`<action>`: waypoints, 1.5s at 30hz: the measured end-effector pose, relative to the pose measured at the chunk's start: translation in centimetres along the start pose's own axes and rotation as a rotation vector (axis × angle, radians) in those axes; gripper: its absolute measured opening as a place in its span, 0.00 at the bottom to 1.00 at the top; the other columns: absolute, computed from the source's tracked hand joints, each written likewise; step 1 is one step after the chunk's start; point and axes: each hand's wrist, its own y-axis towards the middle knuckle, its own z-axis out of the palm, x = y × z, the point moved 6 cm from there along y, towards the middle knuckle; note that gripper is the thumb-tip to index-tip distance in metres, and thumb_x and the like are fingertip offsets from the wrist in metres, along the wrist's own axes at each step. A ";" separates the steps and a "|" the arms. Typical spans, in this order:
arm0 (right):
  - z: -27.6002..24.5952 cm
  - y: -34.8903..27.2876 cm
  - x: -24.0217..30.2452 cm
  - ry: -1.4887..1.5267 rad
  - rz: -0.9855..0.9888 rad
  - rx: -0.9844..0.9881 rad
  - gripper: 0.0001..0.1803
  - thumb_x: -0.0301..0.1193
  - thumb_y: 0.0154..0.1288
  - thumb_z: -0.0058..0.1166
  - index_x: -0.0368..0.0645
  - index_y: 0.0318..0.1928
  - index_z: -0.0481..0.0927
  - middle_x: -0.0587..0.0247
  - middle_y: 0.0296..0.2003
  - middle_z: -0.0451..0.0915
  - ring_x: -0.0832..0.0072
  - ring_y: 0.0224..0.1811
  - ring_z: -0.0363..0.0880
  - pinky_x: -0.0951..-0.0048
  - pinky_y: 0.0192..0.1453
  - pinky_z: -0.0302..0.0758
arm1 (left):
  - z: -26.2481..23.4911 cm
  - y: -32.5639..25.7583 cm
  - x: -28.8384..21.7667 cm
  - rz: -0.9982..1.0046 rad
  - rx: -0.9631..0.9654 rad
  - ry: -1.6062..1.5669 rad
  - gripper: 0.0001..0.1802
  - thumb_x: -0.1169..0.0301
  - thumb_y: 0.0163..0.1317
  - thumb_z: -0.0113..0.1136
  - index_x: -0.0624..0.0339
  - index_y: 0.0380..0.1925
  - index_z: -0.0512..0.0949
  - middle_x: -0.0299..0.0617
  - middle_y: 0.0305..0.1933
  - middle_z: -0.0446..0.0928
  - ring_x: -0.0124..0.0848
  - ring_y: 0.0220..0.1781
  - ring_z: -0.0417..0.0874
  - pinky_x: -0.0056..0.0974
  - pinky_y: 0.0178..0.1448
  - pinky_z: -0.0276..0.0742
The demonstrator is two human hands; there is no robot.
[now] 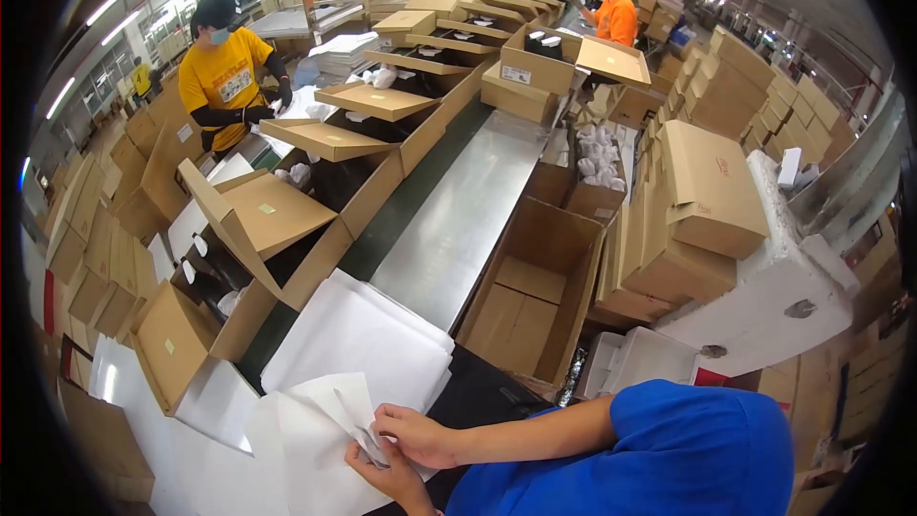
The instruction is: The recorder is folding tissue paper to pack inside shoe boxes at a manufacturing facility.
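Observation:
A sheet of white paper [310, 425] is pinched and creased between my two hands near the lower edge. My right hand [415, 435] has thumb and fingers closed on the paper's gathered edge. Just below it, my left hand [392, 480] grips the same edge, its fingers partly hidden by the folds. The rest of the sheet spreads leftward over a white surface. Right beyond my hands lies a stack of white paper sheets [368, 334], its edges slightly uneven.
Open shoe boxes [277, 210] with dark boots line the left of a green conveyor belt [382, 220] with a metal plate [458, 220]. A deep carton [535, 296] and stacked boxes [712, 186] stand right. Two co-workers, one in yellow [224, 76], one in orange [616, 14], stand farther off.

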 end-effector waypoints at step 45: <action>-1.3 -1.9 8.0 -1.008 -0.004 0.462 0.34 0.52 0.93 0.53 0.42 0.84 0.72 0.48 0.89 0.59 0.53 0.83 0.74 0.55 0.79 0.81 | -4.0 -0.3 -2.4 -0.231 -0.066 0.208 0.38 0.49 0.85 0.66 0.81 0.68 0.76 0.65 0.62 0.85 0.48 0.57 0.88 0.48 0.60 0.86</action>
